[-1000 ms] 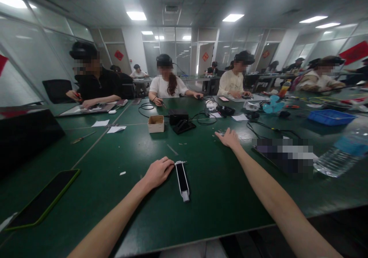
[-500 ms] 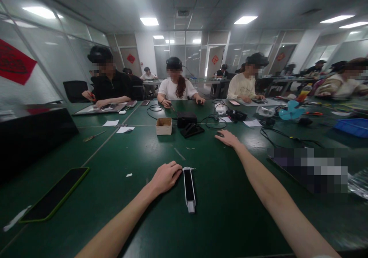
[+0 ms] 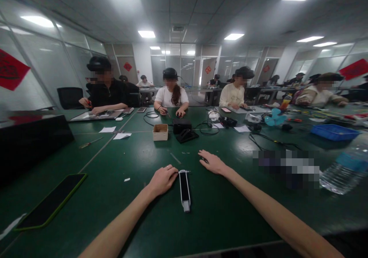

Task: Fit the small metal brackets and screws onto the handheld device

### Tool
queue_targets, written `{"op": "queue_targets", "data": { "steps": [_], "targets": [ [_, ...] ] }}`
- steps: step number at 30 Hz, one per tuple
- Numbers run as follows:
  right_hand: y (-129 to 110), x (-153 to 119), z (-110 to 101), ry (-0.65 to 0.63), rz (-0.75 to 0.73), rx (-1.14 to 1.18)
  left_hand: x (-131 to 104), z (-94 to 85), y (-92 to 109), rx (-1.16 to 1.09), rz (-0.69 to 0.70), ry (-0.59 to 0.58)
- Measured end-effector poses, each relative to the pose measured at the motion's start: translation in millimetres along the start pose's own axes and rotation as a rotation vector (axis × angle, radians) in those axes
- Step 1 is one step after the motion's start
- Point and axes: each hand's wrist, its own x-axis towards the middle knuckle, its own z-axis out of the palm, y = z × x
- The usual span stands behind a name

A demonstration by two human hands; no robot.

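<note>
A narrow white-framed device [image 3: 184, 189] with a black middle and a pale block at its near end lies lengthwise on the green table. A thin rod crosses its far end. My left hand [image 3: 163, 179], wearing a ring, rests on the table with fingers curled closed at that far end, touching its left side. Farther forward and to the right is my right hand [image 3: 212, 162], low over the table and apart from the device. Its fingers are drawn together around something small and dark, too small to name.
A small open box [image 3: 160, 132] stands ahead beside a black box [image 3: 182, 126] and a black stand. A green-edged dark mat [image 3: 51, 200] lies left. To the right are cables, a water bottle [image 3: 343, 170], a blue tray [image 3: 335, 132] and a blue fan [image 3: 275, 117]. Co-workers sit opposite.
My right hand has come nearer, down and left towards the device. My left hand stays at its far end. The view has tilted up and shifted right; the opposite person's hands are closer together.
</note>
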Motion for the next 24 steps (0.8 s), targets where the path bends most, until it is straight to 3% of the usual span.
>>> {"op": "queue_targets", "data": {
  "steps": [4, 7, 9, 14, 16, 19, 24],
  "targets": [
    [-40, -29, 0, -0.026, -0.048, 0.061, 0, -1.1, 0, -0.015, 0.006, 0.000],
    [-45, -33, -9, 0.025, -0.065, 0.041, 0, 0.1, -2, -0.022, 0.011, -0.006],
    [-33, -31, -18, 0.102, 0.038, -0.028, 0, 0.5, -4, -0.028, 0.013, -0.010],
    [26, -39, -41, 0.327, 0.690, -0.220, 2, 0.2, -4, -0.026, 0.016, -0.023],
    [49, -49, -49, 0.361, 0.876, -0.257, 2, 0.6, -4, -0.023, 0.018, -0.022],
    [72, -65, -60, 0.421, 1.037, -0.279, 3, 1.7, -5, -0.024, 0.028, -0.016],
    [88, -76, -71, 0.450, 1.144, -0.199, 3, 1.7, -5, -0.030, 0.035, -0.012]
  ]
}}
